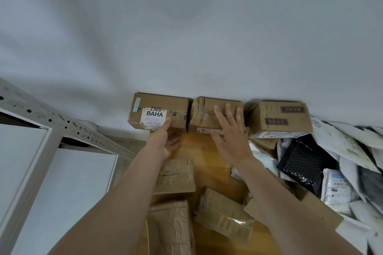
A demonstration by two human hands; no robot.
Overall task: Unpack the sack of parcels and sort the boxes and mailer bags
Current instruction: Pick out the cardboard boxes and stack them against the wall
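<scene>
Leftmost, a grey perforated metal rack angles toward the white wall, with open room along the skirting between it and the first box. Three cardboard boxes stand in a row with their backs against the wall, long sides running along it. The labelled box, its white "INS BAHA" sticker reading upright to the wearer, sits just beside the taped middle box. A narrow gap separates that from the printed box with two dark panels.

The left hand is relaxed and holds nothing, its thumb tip touching the sticker at the labelled box's near edge. The right hand is spread wide, fingers straight, over the middle box; whether it touches cannot be told.

A strip of bare wooden floor lies in front of the row. Nearer the wearer lie loose taped boxes, tilted at odd angles. Heaped at far right are the mailer bags, mostly white, with a black dotted mailer at the heap's left edge.
</scene>
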